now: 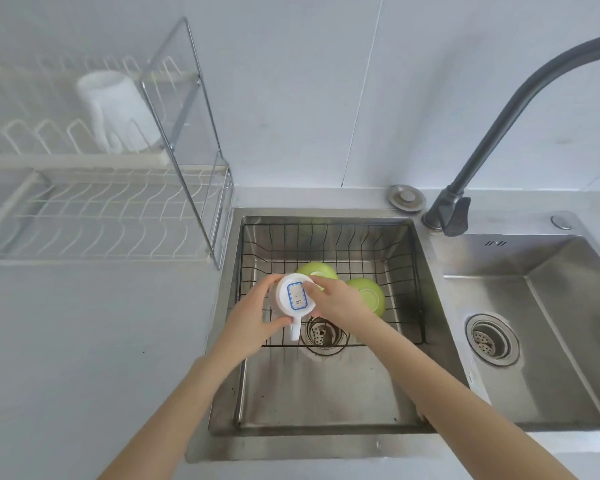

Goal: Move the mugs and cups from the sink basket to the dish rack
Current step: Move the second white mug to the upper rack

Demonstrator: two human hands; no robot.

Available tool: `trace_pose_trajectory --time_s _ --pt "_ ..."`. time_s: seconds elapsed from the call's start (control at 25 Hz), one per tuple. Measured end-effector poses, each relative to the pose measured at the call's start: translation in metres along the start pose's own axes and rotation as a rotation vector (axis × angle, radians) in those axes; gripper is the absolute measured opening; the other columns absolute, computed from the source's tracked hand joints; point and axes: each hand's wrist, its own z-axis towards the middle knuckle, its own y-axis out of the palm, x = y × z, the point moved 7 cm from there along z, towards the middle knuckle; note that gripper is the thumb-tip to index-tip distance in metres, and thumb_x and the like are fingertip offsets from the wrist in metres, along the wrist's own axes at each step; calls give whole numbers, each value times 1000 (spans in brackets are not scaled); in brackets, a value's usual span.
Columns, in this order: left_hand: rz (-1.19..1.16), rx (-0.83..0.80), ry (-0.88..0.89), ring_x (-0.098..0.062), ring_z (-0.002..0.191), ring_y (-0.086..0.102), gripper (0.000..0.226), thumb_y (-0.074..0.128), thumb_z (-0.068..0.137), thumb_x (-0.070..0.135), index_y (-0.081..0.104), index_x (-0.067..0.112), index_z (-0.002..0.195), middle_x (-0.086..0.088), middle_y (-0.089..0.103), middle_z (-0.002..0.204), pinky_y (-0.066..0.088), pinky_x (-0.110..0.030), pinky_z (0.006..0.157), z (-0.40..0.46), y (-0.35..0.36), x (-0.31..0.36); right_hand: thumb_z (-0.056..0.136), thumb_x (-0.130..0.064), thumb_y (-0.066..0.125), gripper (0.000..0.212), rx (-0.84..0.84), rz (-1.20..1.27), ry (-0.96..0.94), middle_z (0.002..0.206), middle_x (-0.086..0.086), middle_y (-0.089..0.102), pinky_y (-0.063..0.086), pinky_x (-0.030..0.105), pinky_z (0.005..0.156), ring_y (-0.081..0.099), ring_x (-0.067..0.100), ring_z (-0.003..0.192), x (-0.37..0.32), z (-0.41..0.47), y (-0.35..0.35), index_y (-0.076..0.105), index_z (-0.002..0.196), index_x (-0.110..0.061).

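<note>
Both hands, left hand (pixel 253 320) and right hand (pixel 336 299), grasp an upturned white mug (pixel 293 297) above the sink basket (pixel 388 258), fingers wrapped around it.

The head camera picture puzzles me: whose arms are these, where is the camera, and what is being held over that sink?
No machine here: these are a person's two bare arms, filmed by a wide-angle camera worn on the head, looking forward and down. The left hand and right hand together hold a white mug upside down, its labelled base facing the camera and its handle pointing toward the person. Below it a wire sink basket sits in the left basin and holds two green bowls, also upside down. To the left stands a white dish rack, with another white cup already on its upper shelf. A dark faucet arches at the right.
</note>
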Motion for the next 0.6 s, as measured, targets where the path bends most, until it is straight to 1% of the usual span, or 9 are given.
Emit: trace_pose_trajectory --time_s 0.08,0.16,0.24,0.32,0.36,0.4,0.48,0.52,0.6 --pt "-50 30 21 1 110 50 60 74 69 17 41 39 114 27 51 110 36 -18 92 -10 -10 11 94 -36 33 40 16 27 -54 112 8 66 40 26 76 63 24 97 -12 -16 -6 47 131 -27" --pt "-82 39 41 16 102 49 60 74 69 18 38 52 104 35 48 108 38 -5 84 -20 -22 22 95 -28 28 40 38 71 -110 115 8 64 42 28 78 62 27 104 -26 -35 -12 49 129 -27" --pt "-107 33 62 19 99 47 60 74 70 19 37 55 100 37 47 108 40 -8 82 -30 -34 32 93 -22 26 40 52 65 -179 117 10 64 46 29 80 59 30 107 -41 -56 -17 52 124 -26" --pt "-121 9 78 14 101 49 60 75 69 22 38 55 101 36 49 108 41 -15 86 -39 -44 40 90 -18 31 42 61 -23 -233 115 11 64 49 33 77 60 30 102 -52 -75 -19 49 125 -31" --pt "-118 -4 87 16 99 50 59 75 68 23 38 55 102 36 50 108 40 -14 86 -43 -49 43 89 -17 34 44 67 -90 -258 113 11 63 49 35 75 61 30 97 -56 -82 -19 46 127 -33" --pt "-111 -13 101 20 97 50 59 75 68 25 38 56 102 37 50 106 40 -9 84 -49 -56 46 87 -17 38 46 75 -152 -286 112 10 62 48 33 73 61 28 93 -62 -90 -18 43 129 -35" --pt "-99 -16 126 28 93 46 59 75 69 27 38 60 101 38 51 104 37 4 77 -59 -72 51 85 -19 47 48 101 -199 -333 113 7 58 44 25 77 59 20 93 -74 -101 -14 42 129 -35" --pt "-95 -15 138 29 92 45 59 75 69 27 38 61 100 39 50 104 36 5 74 -63 -82 53 83 -21 52 48 120 -190 -355 113 5 56 42 22 79 57 14 93 -80 -106 -11 43 129 -35" --pt "-90 -8 159 26 93 46 59 74 70 28 37 63 100 40 50 105 37 2 76 -72 -102 55 80 -26 62 50 160 -142 -396 110 0 55 39 15 77 53 1 88 -95 -113 -4 46 126 -35"
